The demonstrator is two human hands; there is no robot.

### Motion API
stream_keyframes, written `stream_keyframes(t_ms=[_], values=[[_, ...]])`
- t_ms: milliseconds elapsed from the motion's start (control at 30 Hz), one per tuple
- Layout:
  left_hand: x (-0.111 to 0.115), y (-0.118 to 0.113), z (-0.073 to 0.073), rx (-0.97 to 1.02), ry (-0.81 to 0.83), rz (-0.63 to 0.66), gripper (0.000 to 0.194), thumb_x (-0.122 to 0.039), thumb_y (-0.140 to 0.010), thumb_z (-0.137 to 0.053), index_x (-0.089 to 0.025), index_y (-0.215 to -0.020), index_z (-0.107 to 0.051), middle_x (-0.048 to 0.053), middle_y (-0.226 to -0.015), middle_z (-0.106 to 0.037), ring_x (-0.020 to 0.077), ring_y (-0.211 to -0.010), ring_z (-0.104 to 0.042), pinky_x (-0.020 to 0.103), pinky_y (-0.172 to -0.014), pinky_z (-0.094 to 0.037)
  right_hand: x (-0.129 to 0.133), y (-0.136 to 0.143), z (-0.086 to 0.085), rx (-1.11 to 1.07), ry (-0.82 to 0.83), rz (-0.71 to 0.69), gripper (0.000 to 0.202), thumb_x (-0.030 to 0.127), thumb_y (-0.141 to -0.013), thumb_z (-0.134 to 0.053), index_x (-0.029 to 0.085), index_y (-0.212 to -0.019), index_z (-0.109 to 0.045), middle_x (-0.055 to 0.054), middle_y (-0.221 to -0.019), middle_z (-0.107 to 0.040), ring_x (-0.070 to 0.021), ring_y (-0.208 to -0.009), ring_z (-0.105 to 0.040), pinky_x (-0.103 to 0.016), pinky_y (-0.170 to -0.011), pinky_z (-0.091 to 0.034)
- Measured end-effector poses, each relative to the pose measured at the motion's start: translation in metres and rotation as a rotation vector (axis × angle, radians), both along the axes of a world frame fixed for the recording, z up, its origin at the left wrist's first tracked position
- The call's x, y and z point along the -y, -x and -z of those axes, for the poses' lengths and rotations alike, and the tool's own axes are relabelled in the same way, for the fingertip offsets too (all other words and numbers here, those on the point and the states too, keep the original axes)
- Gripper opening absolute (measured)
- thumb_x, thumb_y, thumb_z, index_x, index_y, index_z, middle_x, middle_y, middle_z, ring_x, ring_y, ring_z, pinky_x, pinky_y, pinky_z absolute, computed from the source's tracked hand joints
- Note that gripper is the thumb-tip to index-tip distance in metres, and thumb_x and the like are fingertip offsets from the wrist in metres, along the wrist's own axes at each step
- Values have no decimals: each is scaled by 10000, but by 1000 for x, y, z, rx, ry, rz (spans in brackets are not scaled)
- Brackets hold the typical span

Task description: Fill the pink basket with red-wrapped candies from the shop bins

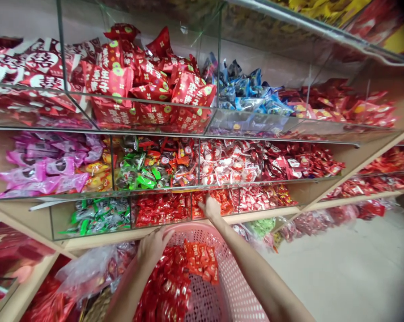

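A pink perforated plastic basket (245, 286) is below the shelves, its far rim against the lowest shelf edge. Inside it lie a pile of dark red wrapped candies (170, 279) and a smaller group of orange-red wrapped candies (202, 259). My left hand (152, 246) is closed on the basket's left rim. Across the basket, my right hand (211, 209) reaches to the lowest row, at the front of a compartment of orange-red candies (226, 201). Its thumb points left and the other fingers are mostly hidden, so their grip is unclear.
Clear dividers and front panels (131, 214) split the shelves into compartments of wrapped sweets. Large red packets (111, 80) and blue packets (255, 94) fill upper bins. Plastic bags (91, 273) sit under the shelf at left. Pale floor (339, 259) shows at right.
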State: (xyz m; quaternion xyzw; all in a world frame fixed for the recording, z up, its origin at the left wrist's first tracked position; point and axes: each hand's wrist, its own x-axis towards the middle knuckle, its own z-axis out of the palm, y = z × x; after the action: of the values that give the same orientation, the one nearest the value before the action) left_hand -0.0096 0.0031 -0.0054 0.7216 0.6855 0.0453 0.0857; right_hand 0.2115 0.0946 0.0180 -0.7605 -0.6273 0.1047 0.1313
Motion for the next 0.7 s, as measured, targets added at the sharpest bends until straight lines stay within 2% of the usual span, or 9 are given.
stream_keyframes(t_ms=[167, 267, 333, 433, 533, 633, 700], values=[[2, -2, -5, -15, -1, -5, 515, -552, -866, -269, -252, -1157, -570, 98, -911, -711, 218, -801, -658, 285, -673, -434, 21, -9, -17, -14, -67, -7, 352, 435, -818, -501, 147, -1017, -538, -114, -845, -668, -203, -796, -630, -247, -593, -362], [2, -2, -5, -23, -10, 3, 510, -552, -866, -269, -255, -1149, -572, 95, -900, -712, 217, -797, -660, 283, -670, -433, 45, -12, -27, -49, -106, -56, 324, 442, -825, -489, 172, -999, -536, -61, -752, -657, -175, -718, -611, -235, -583, -341], [3, -2, -5, -29, -14, 1, 511, -550, -867, -270, -244, -1133, -581, 100, -904, -711, 216, -797, -659, 281, -670, -431, 66, -10, -27, -63, -94, -109, 304, 437, -830, -481, 181, -983, -538, -41, -721, -647, -159, -672, -597, -228, -577, -334], [3, -2, -6, -32, -14, 3, 516, -546, -869, -264, -231, -1126, -583, 111, -918, -705, 214, -801, -656, 284, -676, -429, 100, -2, -17, -30, 30, -160, 280, 413, -824, -489, 177, -963, -551, -60, -782, -663, -165, -695, -606, -232, -579, -339], [4, -2, -6, -17, -5, 5, 517, -540, -873, -260, -231, -1144, -572, 113, -926, -702, 211, -817, -652, 285, -695, -426, 123, 7, 1, 47, 186, -184, 242, 359, -804, -522, 173, -947, -580, -94, -901, -675, -197, -825, -622, -245, -628, -373], [5, -2, -7, -8, -3, 9, 520, -536, -875, -259, -222, -1151, -568, 112, -940, -701, 209, -823, -650, 280, -698, -425, 128, 14, 18, 91, 266, -188, 227, 327, -800, -534, 164, -941, -606, -110, -959, -673, -211, -893, -617, -259, -685, -404], [5, -1, -7, -11, -9, 16, 521, -536, -876, -252, -226, -1146, -571, 109, -942, -700, 213, -815, -651, 284, -690, -428, 125, 18, 28, 84, 254, -166, 233, 334, -799, -537, 158, -927, -618, -117, -958, -673, -216, -889, -620, -271, -701, -420]])
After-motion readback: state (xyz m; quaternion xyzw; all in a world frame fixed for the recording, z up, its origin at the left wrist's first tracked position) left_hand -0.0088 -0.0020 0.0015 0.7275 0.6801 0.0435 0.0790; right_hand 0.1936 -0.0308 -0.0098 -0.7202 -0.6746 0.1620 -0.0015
